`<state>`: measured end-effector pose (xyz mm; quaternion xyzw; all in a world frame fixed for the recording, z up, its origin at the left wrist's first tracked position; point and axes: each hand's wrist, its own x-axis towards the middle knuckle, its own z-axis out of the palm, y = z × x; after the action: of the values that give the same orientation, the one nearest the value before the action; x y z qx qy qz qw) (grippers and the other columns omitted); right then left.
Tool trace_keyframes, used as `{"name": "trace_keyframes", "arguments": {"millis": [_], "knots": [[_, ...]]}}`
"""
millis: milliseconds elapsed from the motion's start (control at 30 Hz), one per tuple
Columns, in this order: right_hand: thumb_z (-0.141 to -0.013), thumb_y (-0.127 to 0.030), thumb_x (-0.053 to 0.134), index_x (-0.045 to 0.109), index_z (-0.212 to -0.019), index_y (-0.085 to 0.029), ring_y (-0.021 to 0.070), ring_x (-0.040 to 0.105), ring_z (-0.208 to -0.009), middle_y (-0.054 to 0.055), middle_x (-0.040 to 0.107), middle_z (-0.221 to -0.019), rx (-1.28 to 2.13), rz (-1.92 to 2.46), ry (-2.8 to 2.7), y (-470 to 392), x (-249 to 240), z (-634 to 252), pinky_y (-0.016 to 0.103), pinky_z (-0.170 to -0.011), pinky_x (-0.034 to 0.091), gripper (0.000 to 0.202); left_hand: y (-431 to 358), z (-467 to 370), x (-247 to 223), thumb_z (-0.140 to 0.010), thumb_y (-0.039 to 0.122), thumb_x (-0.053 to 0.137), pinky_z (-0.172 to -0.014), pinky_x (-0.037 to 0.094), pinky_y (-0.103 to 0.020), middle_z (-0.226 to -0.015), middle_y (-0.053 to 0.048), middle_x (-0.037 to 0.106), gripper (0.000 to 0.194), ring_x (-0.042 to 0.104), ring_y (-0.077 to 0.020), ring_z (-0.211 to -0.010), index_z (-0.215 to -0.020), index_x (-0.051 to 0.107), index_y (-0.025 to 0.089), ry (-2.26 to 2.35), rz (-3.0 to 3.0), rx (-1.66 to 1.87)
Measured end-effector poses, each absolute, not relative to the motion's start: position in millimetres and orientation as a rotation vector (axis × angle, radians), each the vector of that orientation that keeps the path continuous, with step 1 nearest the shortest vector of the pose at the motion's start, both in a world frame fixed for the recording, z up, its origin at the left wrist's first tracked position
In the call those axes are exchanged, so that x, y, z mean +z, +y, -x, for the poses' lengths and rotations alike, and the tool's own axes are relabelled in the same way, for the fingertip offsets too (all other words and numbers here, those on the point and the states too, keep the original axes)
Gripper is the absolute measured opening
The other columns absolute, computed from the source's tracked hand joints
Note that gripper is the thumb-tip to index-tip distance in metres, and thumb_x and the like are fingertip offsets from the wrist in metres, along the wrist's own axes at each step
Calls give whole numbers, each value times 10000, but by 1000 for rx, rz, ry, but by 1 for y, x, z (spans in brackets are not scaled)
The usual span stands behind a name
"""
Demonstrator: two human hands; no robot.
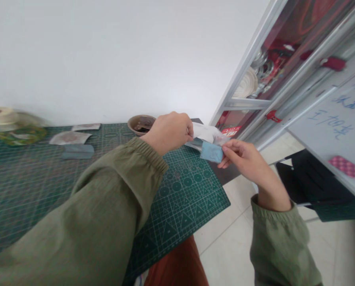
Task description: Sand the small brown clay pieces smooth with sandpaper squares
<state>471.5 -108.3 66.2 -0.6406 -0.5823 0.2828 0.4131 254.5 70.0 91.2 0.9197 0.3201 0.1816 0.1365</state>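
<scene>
- The right hand (243, 158) pinches the blue packet (211, 152) between thumb and fingers; the packet lies at that hand's nine o'clock.
- The left hand (172, 131) seems closed on the edge of the white bag (205, 132) at its three o'clock.
- The bowl (132, 128) sits at the left hand's nine o'clock, on the green mat (182, 198).
- The packet looks light, thin and bendable, perhaps slick; a corner pinch should suit it.
- The bag looks soft and easily creased, best held by its rim.
</scene>
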Motion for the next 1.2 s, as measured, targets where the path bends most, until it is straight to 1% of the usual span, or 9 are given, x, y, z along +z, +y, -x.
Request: {"name": "trace_keyframes", "arguments": {"millis": [333,500,633,833,933,1000,1033,1100,1200], "knots": [[-977,-712,761,690,-975,-224,211,788,-644,58,795,-730,637,1631,-1437,-112,68,-470,337,-652,691,493,69,-253,89,-885,272,786,-843,538,-403,-880,-93,819,162,728,-259,-868,-998,886,214,895,-2682,524],[-941,-667,830,726,-1050,-249,227,797,-666,62,812,-791,570,1661,-1431,-120,54,-482,339,-647,679,444,67,-252,83,-895,327,822,-885,567,-404,-1052,-118,843,226,761,-268,-967,-1077,872,201,839,-2765,424],[-895,-622,892,732,-1059,-260,227,804,-707,46,816,-855,567,1706,-1403,-123,45,-483,319,-654,665,429,66,-252,81,-867,315,858,-890,573,-403,-1061,-125,843,243,766,-276,-982,-1079,868,197,824,-2812,311],[-812,-630,941,705,-1018,-218,189,723,-551,42,780,-718,621,1698,-1290,-123,48,-463,271,-512,587,518,66,-250,84,-864,290,848,-878,552,-380,-1037,-115,843,211,758,-271,-978,-1052,878,199,766,-2824,245],[-858,-603,890,664,-1028,-225,193,705,-524,26,766,-676,611,1692,-1304,-122,45,-455,279,-505,571,472,69,-251,83,-870,309,834,-852,536,-376,-980,-103,837,175,744,-258,-918,-1001,883,204,758,-2821,264],[-943,-516,802,653,-1018,-236,203,707,-535,14,759,-680,411,1740,-1369,-120,38,-451,294,-517,562,325,70,-252,82,-887,325,809,-821,523,-376,-952,-99,831,153,733,-251,-873,-953,881,207,763,-2822,287],[-980,-428,753,665,-999,-235,202,712,-560,12,755,-697,179,1793,-1439,-119,33,-448,297,-546,556,212,70,-252,82,-904,331,787,-814,517,-378,-946,-101,828,163,728,-251,-863,-951,879,205,772,-2824,310],[-943,-263,729,682,-945,-228,207,718,-664,33,762,-821,-223,1865,-1520,-116,22,-442,336,-685,574,58,69,-253,83,-938,353,746,-807,508,-381,-930,-105,823,204,716,-248,-843,-966,876,198,796,-2826,360],[-939,-163,655,708,-1000,-211,248,722,-824,86,760,-992,-367,1909,-1547,-109,5,-432,363,-762,540,95,67,-253,86,-972,403,706,-805,501,-381,-893,-108,816,272,698,-242,-817,-1011,874,192,839,-2818,434]]}}
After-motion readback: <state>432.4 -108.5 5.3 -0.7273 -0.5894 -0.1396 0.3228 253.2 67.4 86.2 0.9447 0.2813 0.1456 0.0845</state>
